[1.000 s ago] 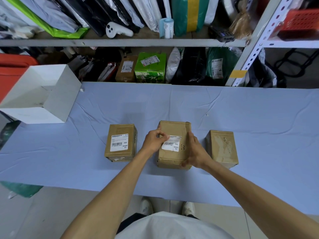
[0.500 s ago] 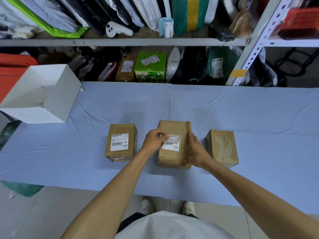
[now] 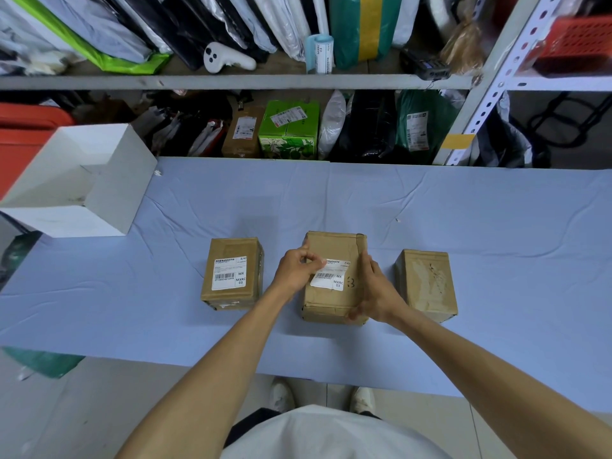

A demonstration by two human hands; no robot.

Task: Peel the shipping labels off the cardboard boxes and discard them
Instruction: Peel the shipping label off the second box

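Three cardboard boxes stand in a row on the blue-covered table (image 3: 430, 207). On top of the middle box (image 3: 331, 306) is a white shipping label (image 3: 332, 274). My left hand (image 3: 296, 271) pinches that label's upper left corner, which is lifted a little. My right hand (image 3: 374, 294) grips the middle box's right side and holds it down. The left box (image 3: 231, 293) carries a flat, whole label (image 3: 230, 272). The right box (image 3: 425, 284) has no label, only torn residue on top.
An open white box (image 3: 109, 193) sits at the table's far left. Behind the table, metal shelves (image 3: 231, 81) hold parcels, bags and a roll of labels (image 3: 319, 53). A red bin (image 3: 20, 137) stands at the far left. My shoes show below the table edge.
My left hand's fingers have worked further under the label's upper left corner, lifting it slightly. My right hand and all three boxes stay where they were.
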